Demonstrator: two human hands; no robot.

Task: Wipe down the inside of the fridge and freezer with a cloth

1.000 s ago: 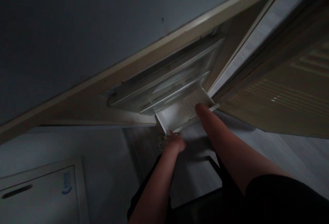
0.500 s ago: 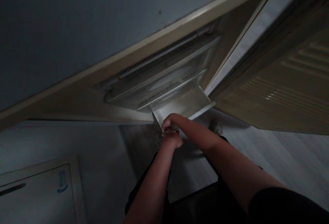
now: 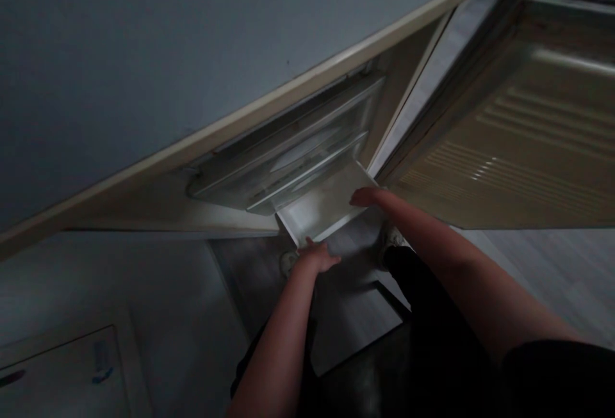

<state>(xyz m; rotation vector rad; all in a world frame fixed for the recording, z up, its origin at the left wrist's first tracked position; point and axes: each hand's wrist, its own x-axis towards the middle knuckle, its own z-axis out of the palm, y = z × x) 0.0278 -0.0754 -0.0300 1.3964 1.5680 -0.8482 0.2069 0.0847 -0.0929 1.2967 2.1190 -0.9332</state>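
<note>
A pale, shallow drawer [image 3: 314, 208] is pulled out at the bottom of an open refrigerator or freezer compartment. Its bare bottom shows in the dim light. At its front left corner is my left hand [image 3: 317, 257], fingers apart; whether it touches the rim cannot be told. My right hand [image 3: 365, 197] is over the front right part of the same drawer, fingers outstretched to the left with nothing seen in them. Above the drawer sits a clear-fronted drawer [image 3: 307, 152], pushed in, with a pale patch on its front.
To the right hangs the open appliance door [image 3: 528, 149], its ribbed inner panel facing me. A pale cabinet front [image 3: 57, 379] with a dark handle slot is at lower left. My shoes stand on wood-look flooring [image 3: 346, 271]. A blue-grey panel [image 3: 192, 40] fills the upper left.
My hands were together at the drawer's front left corner. My right hand has moved off to the right side, while my left stays near the corner. The view has shifted slightly.
</note>
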